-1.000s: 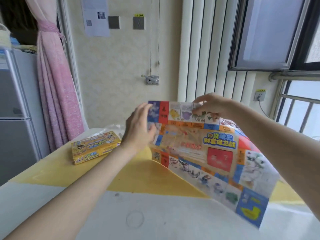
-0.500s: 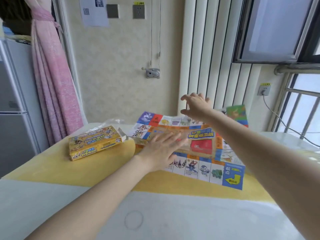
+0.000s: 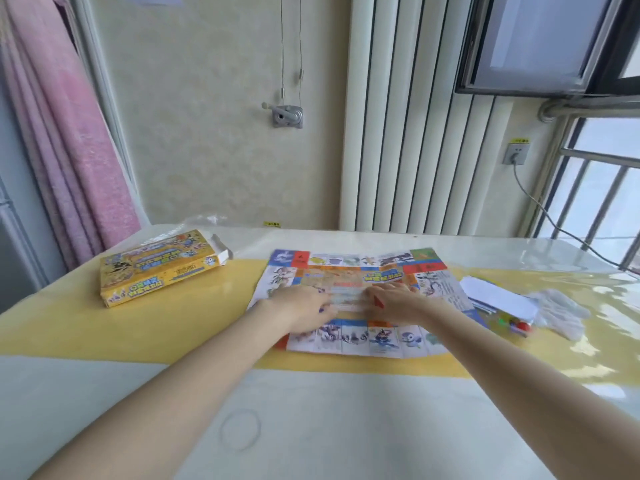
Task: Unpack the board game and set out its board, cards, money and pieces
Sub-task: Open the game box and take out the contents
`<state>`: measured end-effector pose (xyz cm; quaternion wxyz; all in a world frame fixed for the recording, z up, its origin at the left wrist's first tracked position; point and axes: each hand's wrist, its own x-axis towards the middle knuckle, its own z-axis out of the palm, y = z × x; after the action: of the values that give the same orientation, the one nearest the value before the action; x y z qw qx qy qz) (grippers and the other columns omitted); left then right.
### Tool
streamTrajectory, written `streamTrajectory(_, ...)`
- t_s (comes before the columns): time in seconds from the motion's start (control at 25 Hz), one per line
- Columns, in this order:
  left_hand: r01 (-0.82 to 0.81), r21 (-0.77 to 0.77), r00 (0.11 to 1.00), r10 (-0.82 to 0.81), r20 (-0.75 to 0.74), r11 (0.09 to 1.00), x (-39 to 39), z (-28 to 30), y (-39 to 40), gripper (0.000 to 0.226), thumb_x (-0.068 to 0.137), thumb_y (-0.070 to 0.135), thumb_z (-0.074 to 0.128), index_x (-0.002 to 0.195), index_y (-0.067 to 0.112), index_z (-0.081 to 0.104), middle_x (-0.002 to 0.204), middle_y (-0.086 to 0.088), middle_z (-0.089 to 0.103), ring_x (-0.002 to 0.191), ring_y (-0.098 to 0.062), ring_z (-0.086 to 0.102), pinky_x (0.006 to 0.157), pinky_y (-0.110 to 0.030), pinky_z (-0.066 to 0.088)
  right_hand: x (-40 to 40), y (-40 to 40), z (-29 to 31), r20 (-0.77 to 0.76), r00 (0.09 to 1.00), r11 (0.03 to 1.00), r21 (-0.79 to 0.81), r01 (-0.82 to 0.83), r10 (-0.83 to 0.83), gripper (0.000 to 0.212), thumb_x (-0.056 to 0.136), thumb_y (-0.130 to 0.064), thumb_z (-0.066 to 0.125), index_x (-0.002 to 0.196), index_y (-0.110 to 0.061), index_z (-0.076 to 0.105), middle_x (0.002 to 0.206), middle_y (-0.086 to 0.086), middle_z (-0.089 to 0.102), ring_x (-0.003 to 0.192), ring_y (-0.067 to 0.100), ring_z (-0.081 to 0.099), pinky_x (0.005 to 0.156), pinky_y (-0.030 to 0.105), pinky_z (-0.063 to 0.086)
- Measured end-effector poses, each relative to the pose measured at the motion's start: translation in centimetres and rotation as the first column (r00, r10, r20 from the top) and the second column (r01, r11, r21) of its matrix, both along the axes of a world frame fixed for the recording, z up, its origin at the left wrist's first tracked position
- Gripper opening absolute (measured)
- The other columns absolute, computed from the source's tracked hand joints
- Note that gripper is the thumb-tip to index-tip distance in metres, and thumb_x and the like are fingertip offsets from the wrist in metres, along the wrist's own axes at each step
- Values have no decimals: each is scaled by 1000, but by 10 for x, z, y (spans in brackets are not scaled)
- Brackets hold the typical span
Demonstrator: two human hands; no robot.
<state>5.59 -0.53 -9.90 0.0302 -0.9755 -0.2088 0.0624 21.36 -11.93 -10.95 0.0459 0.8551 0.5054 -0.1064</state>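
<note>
On desk (image 3: 104,341), board (image 3: 349,275) now lying flat, no longer held up; left hand (image 3: 304,304), right hand (image 3: 394,301) spread, pressing creases. Cards, money, pieces remaining.

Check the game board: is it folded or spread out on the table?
Spread out: the game board lies flat on the table, both hands pressing its middle.

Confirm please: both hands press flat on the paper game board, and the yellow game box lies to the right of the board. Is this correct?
Not quite. In the head view the yellow game box lies to the left of the paper game board, not the right. The rest holds: the left hand and the right hand both press flat on the board.
</note>
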Motion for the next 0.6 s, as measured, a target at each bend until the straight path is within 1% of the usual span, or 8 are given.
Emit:
streamTrajectory(0.08,21,72,995,-28,92,997,-7,5,5,49,98,46,25,145,35,25,141,-5,46,129,-30,39,108,-44,27,-16,5,-6,-15,999,998,40,-46,47,55,94,-52,34,140,-20,33,150,2,28,138,26,23,111,49,22)
streamTrajectory(0.12,3,42,996,-7,87,999,-11,4,7,50,97,49,25,146,41,17,145,-4,42,132,-31,34,109,-47,24,-26,8,-8,-22,999,998,45,-46,47,57,94,-53,35,139,-19,34,149,2,28,138,28,23,110,50,23)
streamTrajectory(0.24,-143,-184,990,140,-31,972,-19,-10,11,62,89,66,26,143,51,0,158,3,0,143,-38,0,114,-56,6,-62,14,-11,-26,997,996,51,-71,72,54,93,-51,38,134,-17,39,145,8,31,135,34,23,107,52,26)
streamTrajectory(0.32,-222,-236,973,197,-124,946,-23,-19,12,69,81,76,25,140,56,-5,155,6,-16,139,-45,-14,112,-61,-5,-78,12,-8,-8,991,990,57,-131,132,51,91,-50,42,132,-19,42,142,10,33,134,37,22,106,53,25)
streamTrajectory(0.4,-247,-218,956,200,-216,944,-31,-23,15,77,73,84,23,139,58,-5,155,5,-20,138,-47,-16,111,-62,-4,-78,5,-4,19,997,994,84,-73,72,57,89,-53,43,139,-26,34,149,8,22,137,39,14,107,58,20)
streamTrajectory(0.48,-206,-174,950,154,-273,963,-38,-24,23,87,62,91,18,138,58,-7,155,2,-19,139,-47,-12,112,-62,0,-63,-4,-3,-23,997,993,86,78,-76,68,88,-58,43,145,-28,21,155,8,8,140,42,8,109,61,16)
streamTrajectory(0.52,-180,-167,950,127,-285,969,-41,-23,25,89,58,92,17,137,59,-8,156,1,-18,140,-46,-10,113,-61,1,-53,-7,-5,-56,990,990,49,132,-129,74,86,-63,42,145,-26,19,155,8,9,140,41,10,110,60,18)
streamTrajectory(0.6,-152,-184,955,96,-282,971,-44,-23,26,89,60,92,18,137,59,-9,156,0,-17,140,-46,-8,113,-61,1,-43,-13,-10,-63,988,990,-33,136,-138,80,81,-70,41,144,-24,24,151,8,22,137,36,22,108,55,27)
